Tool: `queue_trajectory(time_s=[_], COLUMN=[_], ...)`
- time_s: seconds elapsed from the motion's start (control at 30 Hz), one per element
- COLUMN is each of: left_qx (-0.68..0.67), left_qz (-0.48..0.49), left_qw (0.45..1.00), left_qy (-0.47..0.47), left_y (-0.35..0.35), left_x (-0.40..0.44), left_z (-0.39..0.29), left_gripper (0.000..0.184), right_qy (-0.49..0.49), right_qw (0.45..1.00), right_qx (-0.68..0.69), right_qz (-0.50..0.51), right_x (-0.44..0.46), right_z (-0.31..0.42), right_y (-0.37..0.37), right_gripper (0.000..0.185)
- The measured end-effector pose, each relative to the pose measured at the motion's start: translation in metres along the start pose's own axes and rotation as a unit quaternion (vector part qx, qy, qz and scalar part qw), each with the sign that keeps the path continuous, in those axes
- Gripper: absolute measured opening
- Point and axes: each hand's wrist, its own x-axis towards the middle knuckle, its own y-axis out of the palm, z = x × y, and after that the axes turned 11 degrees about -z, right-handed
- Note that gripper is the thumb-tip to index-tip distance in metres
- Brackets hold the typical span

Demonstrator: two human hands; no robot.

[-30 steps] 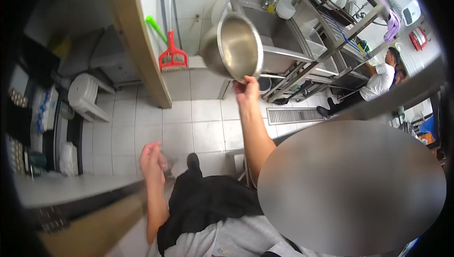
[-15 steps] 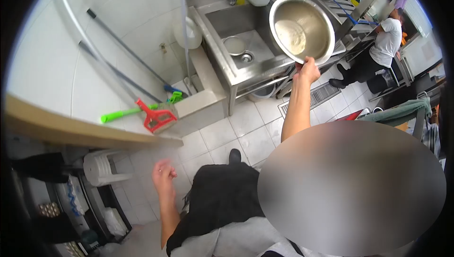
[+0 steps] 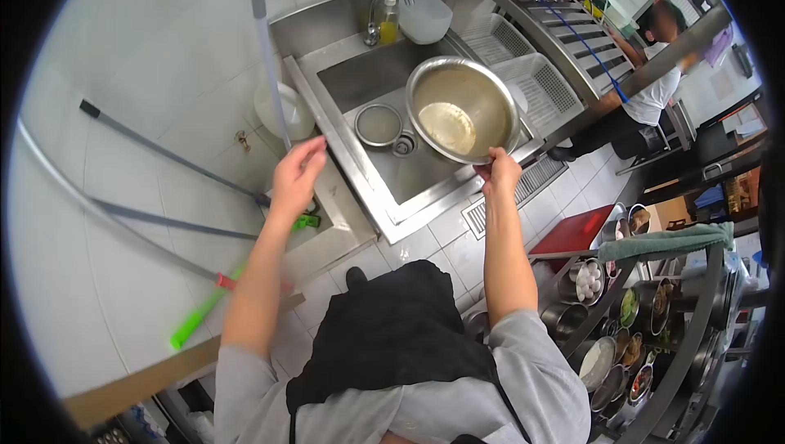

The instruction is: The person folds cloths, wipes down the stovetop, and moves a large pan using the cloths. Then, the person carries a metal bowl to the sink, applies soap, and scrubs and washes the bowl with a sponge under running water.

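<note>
My right hand [image 3: 501,172] grips the near rim of a wide metal mixing bowl [image 3: 491,109], tilted toward me above the right part of the steel sink [image 3: 425,205]. A pale, shallow residue or liquid shows at the bowl's bottom; I cannot tell which. My left hand [image 3: 296,178] hovers empty by the sink's left edge, its fingers loosely extended and thumb apart. Inside the sink, a small round metal bowl [image 3: 379,126] with cloudy liquid sits beside the drain [image 3: 404,145]. Behind them stand the faucet [image 3: 373,33] and a yellow soap bottle [image 3: 388,25].
A translucent plastic tub [image 3: 427,19] sits at the sink's back corner. White draining baskets [image 3: 544,84] are to the right. Long handles lean at left, near a green handle [image 3: 192,323]. A person [image 3: 654,88] stands beyond the rack; food containers [image 3: 598,362] fill shelves at lower right.
I have come closer to the sink. My left hand has risen from low beside my body to the sink's left edge. The mixing bowl, still in my right hand, is now lower over the sink.
</note>
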Motion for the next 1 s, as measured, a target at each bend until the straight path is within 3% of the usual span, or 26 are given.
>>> queue_trajectory(time_s=[0.1,0.33,0.43,0.5,0.77,1.0], left_qx=[0.107,0.249,0.335,0.357,0.275,0.282], left_qz=[0.037,-0.038,-0.055,-0.079,-0.087,-0.083], left_qw=[0.991,0.967,0.94,0.93,0.953,0.955], left_qy=[0.073,0.028,-0.034,-0.024,-0.09,-0.022], left_y=[0.056,0.177,0.215,0.232,0.239,0.234], left_x=[0.094,0.257,0.303,0.327,0.343,0.347], left_z=[0.012,0.065,0.066,0.091,0.118,0.134], left_gripper=[0.037,0.049,0.049,0.045,0.044,0.039], right_qy=[-0.015,0.022,0.024,0.045,0.028,0.019], right_qw=[0.999,0.987,0.975,0.975,0.964,0.961], right_qx=[-0.037,-0.1,-0.156,-0.14,-0.189,-0.183], right_qz=[0.033,0.121,0.156,0.165,0.186,0.208], right_x=[0.021,0.084,0.106,0.119,0.139,0.141], right_z=[-0.003,0.011,0.019,0.019,0.019,0.017], right_y=[0.013,0.069,0.088,0.102,0.126,0.136], right_gripper=[0.01,0.008,0.008,0.009,0.018,0.011])
